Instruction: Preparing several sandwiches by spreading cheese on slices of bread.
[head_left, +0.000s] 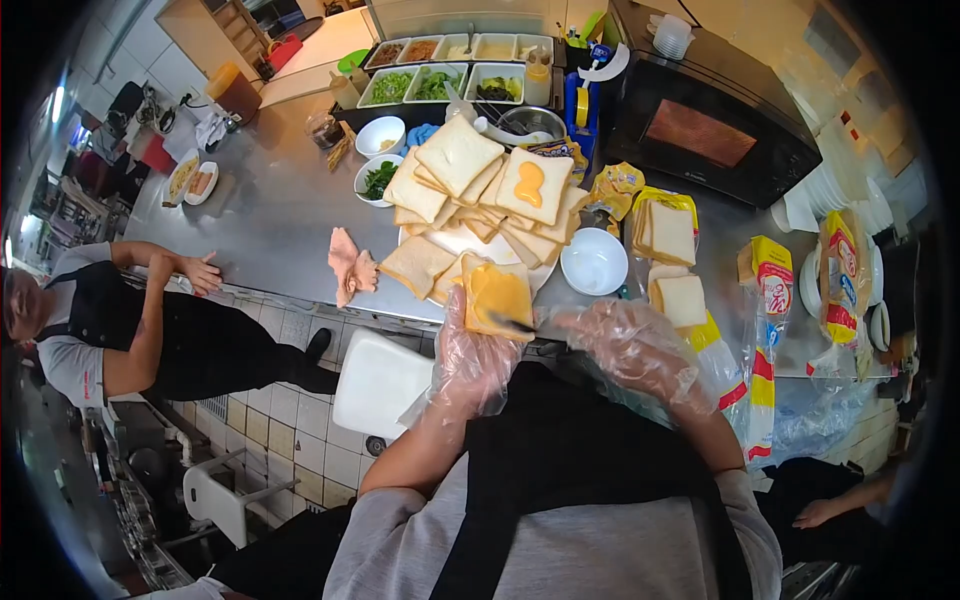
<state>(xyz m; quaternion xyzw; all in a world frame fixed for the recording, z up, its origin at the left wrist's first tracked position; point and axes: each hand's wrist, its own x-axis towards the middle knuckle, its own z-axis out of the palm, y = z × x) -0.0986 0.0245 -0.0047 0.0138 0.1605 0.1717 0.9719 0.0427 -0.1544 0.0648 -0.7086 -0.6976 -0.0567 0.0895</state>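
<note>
My left hand (480, 367), in a clear plastic glove, holds up a slice of white bread (499, 289) coated with a smooth yellow-orange spread. Gloved as well, my right hand (630, 341) grips a knife (514, 324), whose blurred blade lies over the slice's lower edge. Just beyond is a white plate (465, 238) heaped with bread slices (435, 187). On top of the heap, one slice (536, 187) carries an unspread dollop of the same orange spread (529, 184). A white bowl (595, 262) stands right of the plate, and pink sliced ham (349, 266) lies to its left.
Trays of toppings (442, 81) line the back beside a black microwave (712, 124). Bread stacks (666, 232) and bread bags (772, 277) lie on the right. A co-worker (150, 315) stands at left, near a white stool (386, 382); another person's arm (847, 502) shows at lower right.
</note>
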